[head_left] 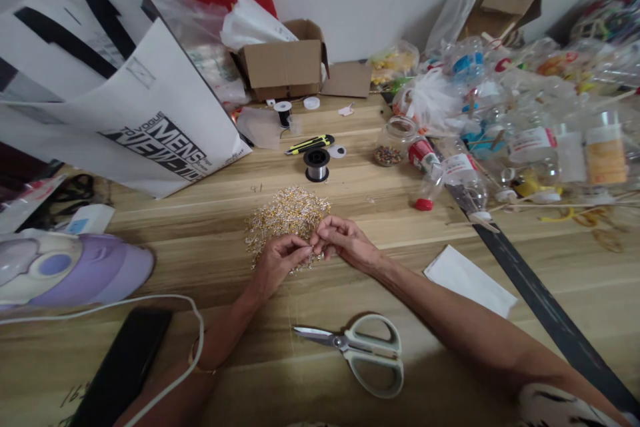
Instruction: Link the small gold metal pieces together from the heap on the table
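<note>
A loose pile of small gold and clear beads or findings [287, 210] lies on the wooden table. Over its near edge, my left hand [283, 259] pinches with thumb and forefinger a tiny shiny piece, too small to name. My right hand [345, 240] meets it fingertip to fingertip, its fingers closed in a pinch; what they hold is hidden. Just beyond the pile stands a black spool of silvery wire [317, 165]. White-handled scissors [357, 350] lie partly spread on the table, nearer to me than both hands.
A yellow-black utility knife [310, 145] and a smaller spool [283, 115] lie farther back. Plastic bottles [460, 170] and a jar of beads [393, 147] crowd the right. At left are a large paper bag [165, 113], a purple iron [100, 267], its white cord [187, 303] and a black phone [125, 367].
</note>
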A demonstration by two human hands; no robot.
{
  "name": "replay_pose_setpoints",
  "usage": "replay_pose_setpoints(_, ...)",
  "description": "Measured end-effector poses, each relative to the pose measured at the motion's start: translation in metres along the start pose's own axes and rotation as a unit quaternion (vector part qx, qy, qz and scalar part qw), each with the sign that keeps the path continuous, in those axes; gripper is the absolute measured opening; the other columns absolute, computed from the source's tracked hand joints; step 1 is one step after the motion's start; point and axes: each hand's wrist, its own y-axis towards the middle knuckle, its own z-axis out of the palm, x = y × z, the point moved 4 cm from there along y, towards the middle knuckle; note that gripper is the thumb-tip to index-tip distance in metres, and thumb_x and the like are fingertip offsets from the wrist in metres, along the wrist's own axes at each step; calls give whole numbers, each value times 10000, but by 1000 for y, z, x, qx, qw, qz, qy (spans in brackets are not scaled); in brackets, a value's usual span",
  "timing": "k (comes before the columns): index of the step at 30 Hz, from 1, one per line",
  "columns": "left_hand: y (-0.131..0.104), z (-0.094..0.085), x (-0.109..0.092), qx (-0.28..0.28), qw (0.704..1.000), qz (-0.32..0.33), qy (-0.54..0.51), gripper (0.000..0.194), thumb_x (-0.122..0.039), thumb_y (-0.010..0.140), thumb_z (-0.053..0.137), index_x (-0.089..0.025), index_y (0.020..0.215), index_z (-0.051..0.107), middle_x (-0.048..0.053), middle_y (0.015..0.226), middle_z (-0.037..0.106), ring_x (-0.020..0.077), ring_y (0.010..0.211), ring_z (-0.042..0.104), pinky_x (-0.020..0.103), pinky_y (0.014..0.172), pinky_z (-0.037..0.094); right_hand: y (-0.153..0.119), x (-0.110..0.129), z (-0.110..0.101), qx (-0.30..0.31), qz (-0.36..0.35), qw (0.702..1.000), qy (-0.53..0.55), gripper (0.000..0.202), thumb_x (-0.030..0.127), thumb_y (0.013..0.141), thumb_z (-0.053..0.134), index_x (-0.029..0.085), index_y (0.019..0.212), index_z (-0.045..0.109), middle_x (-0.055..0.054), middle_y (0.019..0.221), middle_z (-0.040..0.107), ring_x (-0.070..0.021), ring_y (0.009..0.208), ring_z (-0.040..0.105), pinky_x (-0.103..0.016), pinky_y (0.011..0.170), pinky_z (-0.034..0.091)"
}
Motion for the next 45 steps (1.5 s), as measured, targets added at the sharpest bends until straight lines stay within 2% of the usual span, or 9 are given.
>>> replay_pose_setpoints(10, 1, 2, -8, 18, 1000, -7, -3, 244, -362, 752, 631, -152, 627, 631, -2, 571, 627, 123, 556, 567, 234, 582, 464, 2, -2, -2, 3, 18, 1000, 17, 288, 373, 726, 719, 148, 786, 549, -1, 717, 629, -85, 590, 602, -169, 485, 497)
replay_pose_setpoints(16, 0, 2, -6, 34, 999, -8, -5, 243, -360, 785, 606, -145, 679, 646, 5, 609, 638, 121, 587, 574, 231, 602, 469, 2, -1, -2, 4, 21, 1000, 20, 292, 364, 724, 722, 141, 795, 547, 8, 689, 613, -76, 558, 584, -163, 468, 490)
replay_pose_setpoints(22, 0, 3, -2, 30, 999, -16, -20, 175, -310, 752, 655, -144, 806, 659, 12, 679, 658, 118, 620, 581, 224, 611, 466, 2, 1, -3, 9, 17, 1000, 21, 282, 362, 735, 713, 146, 803, 547, 10, 692, 602, -74, 563, 572, -168, 481, 491)
replay_pose_setpoints(26, 0, 7, 1, 29, 999, 0, -15, 157, -232, 691, 704, -135, 798, 644, 40, 756, 683, 135, 689, 601, 229, 646, 464, 2, 1, -3, 15, 15, 999, 30, 268, 348, 741, 710, 145, 797, 545, 15, 681, 597, -71, 556, 568, -162, 476, 487)
replay_pose_setpoints(30, -1, 8, 2, 21, 999, 22, 22, 93, -209, 728, 658, -131, 778, 648, 35, 723, 668, 125, 662, 584, 216, 619, 444, 2, 0, -3, 19, 13, 999, 35, 259, 335, 746, 708, 139, 808, 551, 12, 669, 602, -73, 548, 571, -160, 465, 491)
replay_pose_setpoints(36, 1, 5, 0, 38, 997, 52, 39, 101, -223, 762, 635, -133, 790, 673, 33, 738, 665, 116, 661, 563, 210, 615, 434, 3, 0, -4, 20, 13, 999, 39, 246, 322, 754, 704, 138, 819, 555, 10, 676, 605, -74, 548, 573, -162, 463, 500)
replay_pose_setpoints(45, 0, 4, 1, 47, 998, 31, 8, 136, -262, 757, 641, -137, 714, 668, 5, 631, 619, 101, 585, 538, 203, 569, 439, 3, 0, -5, 13, 20, 999, 34, 257, 326, 745, 711, 141, 828, 554, 14, 666, 601, -72, 534, 567, -161, 453, 494)
